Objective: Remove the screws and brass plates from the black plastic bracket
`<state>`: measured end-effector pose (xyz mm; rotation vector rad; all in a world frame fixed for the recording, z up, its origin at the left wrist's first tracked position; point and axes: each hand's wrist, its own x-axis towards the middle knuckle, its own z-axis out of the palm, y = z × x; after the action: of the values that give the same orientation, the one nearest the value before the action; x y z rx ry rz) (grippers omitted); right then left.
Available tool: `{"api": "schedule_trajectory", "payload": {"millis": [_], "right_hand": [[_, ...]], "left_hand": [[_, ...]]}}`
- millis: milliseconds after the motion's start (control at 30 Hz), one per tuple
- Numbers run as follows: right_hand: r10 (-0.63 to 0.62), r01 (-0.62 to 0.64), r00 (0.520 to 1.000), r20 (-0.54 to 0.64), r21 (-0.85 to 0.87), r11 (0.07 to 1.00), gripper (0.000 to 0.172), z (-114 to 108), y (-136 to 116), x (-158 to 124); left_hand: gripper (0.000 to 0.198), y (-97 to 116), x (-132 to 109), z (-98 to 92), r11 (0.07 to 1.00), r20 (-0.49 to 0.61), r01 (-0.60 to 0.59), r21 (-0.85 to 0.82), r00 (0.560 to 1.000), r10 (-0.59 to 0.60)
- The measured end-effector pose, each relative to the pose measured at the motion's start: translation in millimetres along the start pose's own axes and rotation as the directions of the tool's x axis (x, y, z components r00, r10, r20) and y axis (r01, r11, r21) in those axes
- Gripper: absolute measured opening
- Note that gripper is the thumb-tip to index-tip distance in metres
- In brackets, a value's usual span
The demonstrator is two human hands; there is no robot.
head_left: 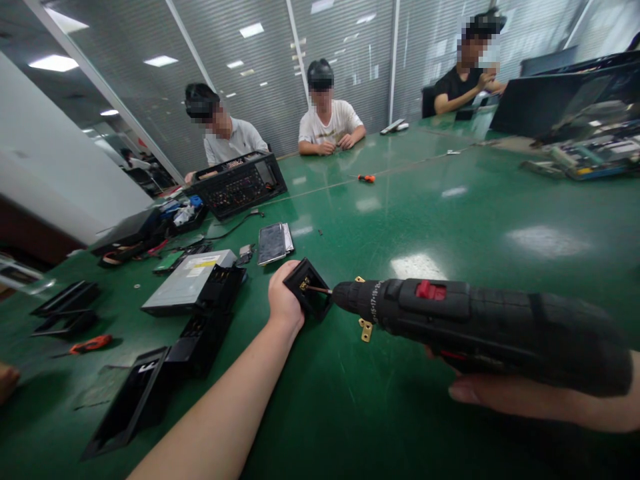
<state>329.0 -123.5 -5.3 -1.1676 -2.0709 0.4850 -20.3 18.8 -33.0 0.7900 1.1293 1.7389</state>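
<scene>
My left hand (286,291) is closed around a small black box-like part (320,308), its open side turned toward the drill. Brass-coloured metal shows inside that part. A black cordless drill (450,313) with a red switch on top lies level in my right hand (505,397), which grips its handle from below; most of those fingers are hidden behind the drill. The thin bit (320,289) reaches into the black part, close to or touching the brass metal; I cannot tell which. Small brass brackets (366,331) lie on the green table (400,433) beneath the drill's nose.
Left of my forearm lie a silver disc drive (187,283), black plastic housings (130,400) and an orange screwdriver (91,344). Beyond are a flat dark device (274,243), a black computer case (245,187) and another orange screwdriver (367,179). Several people sit across the table.
</scene>
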Motion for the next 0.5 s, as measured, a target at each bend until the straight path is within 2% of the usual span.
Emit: {"api": "schedule_trajectory", "payload": {"millis": [100,233,333,500], "right_hand": [[-0.016,0.016,1.0,0.009,0.0,1.0,0.065,0.0,-0.9,1.7],[-0.096,0.094,0.994,-0.047,-0.033,0.995,0.064,-0.6,-0.5,2.8],[-0.098,0.093,0.993,-0.065,-0.078,0.993,0.07,0.2,3.0,0.3],[-0.116,0.111,0.992,-0.051,-0.09,0.99,0.067,0.9,8.0,-2.3]], "left_hand": [[0.021,-0.9,1.1,-1.1,1.0,0.008,-0.001,0.006,1.0,0.001],[0.022,-2.2,2.5,-2.7,1.0,0.016,-0.003,0.011,1.0,0.003],[0.022,-2.9,3.0,-2.9,1.0,0.009,-0.011,0.014,1.0,0.011],[0.022,-4.0,3.5,-2.7,1.0,0.006,-0.019,0.004,1.0,0.019]]}}
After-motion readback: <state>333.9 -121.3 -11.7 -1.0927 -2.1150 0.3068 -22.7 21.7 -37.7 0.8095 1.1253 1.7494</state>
